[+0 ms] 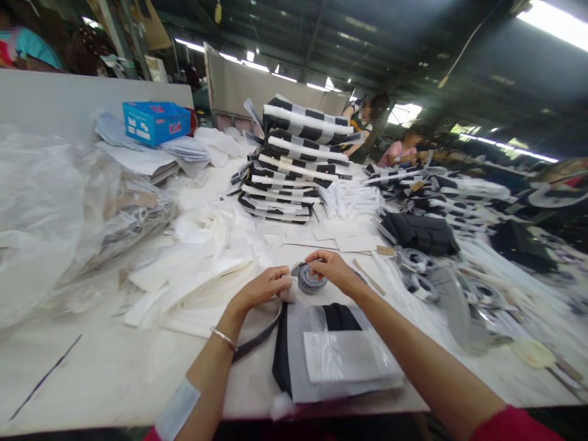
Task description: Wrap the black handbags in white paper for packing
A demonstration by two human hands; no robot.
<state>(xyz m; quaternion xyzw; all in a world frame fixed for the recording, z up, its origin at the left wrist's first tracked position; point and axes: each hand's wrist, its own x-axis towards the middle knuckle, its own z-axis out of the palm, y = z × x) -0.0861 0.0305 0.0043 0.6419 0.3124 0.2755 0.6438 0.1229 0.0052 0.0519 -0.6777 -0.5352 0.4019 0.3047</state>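
A coil of grey strap (310,279) sits on the table in front of me. Its upper right side is gripped between the bent fingers of my right hand (331,269). My left hand (271,286), just left of the coil, is closed in a pinch on a small piece of thin white wrap (289,291). From under that hand a dark strap (261,335) curves down toward my left wrist. Nearest me lies a folded black item (281,361) with grey sheeting over it, and a clear plastic packet (342,356) rests on top.
Folded white padding (197,294) lies left of my hands. A tall stack of black-and-white wrapped bundles (294,165) stands behind. At right are a black folded piece (418,233) and several more strap coils (420,286). A blue box (156,122) stands at back left. People work farther off.
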